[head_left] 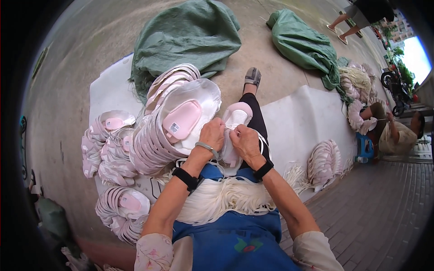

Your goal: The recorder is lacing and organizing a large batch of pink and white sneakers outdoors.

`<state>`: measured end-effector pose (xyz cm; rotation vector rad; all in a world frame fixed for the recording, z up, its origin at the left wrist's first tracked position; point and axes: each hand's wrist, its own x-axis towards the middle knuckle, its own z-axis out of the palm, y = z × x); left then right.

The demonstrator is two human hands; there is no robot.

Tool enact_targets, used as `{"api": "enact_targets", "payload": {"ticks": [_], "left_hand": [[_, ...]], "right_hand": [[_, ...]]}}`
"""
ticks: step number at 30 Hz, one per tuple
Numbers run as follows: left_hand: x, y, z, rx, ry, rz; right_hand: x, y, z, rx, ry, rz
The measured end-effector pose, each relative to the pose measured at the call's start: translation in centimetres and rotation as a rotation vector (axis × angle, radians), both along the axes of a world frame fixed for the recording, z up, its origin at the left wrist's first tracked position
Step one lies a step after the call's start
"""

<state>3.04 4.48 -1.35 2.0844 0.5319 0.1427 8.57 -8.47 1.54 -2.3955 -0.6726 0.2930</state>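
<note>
A pink-and-white shoe upper (pixel 238 115) rests on my lap between my hands, its rounded pink toe pointing away from me. My left hand (pixel 212 134) is closed at the upper's left edge, fingers pinched together. On the opposite edge, my right hand (pixel 245 142) pinches a white shoelace; a loop of lace trails to the right of it. The exact fingertip grip is partly hidden. Across my blue apron (pixel 235 237) lies a thick bundle of cream-white shoelaces (pixel 228 198). Close by my left hand stands a large nested stack of pink-and-white shoe uppers (pixel 156 140).
More stacked uppers (pixel 122 212) lie at the left and a bunch (pixel 324 160) at the right, on a white sheet (pixel 303 115). Green sacks (pixel 185 36) sit ahead. Another person (pixel 400 135) sits at the right beside a blue stool (pixel 365 146); someone stands at the far right.
</note>
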Motion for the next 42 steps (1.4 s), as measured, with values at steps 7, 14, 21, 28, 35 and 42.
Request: {"api": "enact_targets", "payload": {"ticks": [7,14,21,28,35,42], "left_hand": [[0.5,-0.7,0.9,0.120,0.015,-0.035],[1.0,-0.5,-0.1,0.074,-0.065,0.034],[-0.7,-1.0,0.6,0.168,-0.068,-0.108],[-1.8,-1.6,1.6,0.192,0.041,-0.190],[-0.9,-1.7,1.1,0.170,0.141,-0.178],[-0.8,-0.9,0.2,0.138,-0.067,-0.143]], "right_hand": [[0.4,-0.1,-0.6,0.026,-0.026,-0.006],[0.7,0.1,-0.4,0.019,0.019,-0.030],[1.2,-0.1,-0.7,0.003,0.059,-0.034],[0.9,-0.3,-0.5,0.031,0.113,-0.016],[0.1,0.0,0.1,-0.031,0.089,0.001],[-0.2,0.1,-0.9,0.012,-0.094,-0.006]]}}
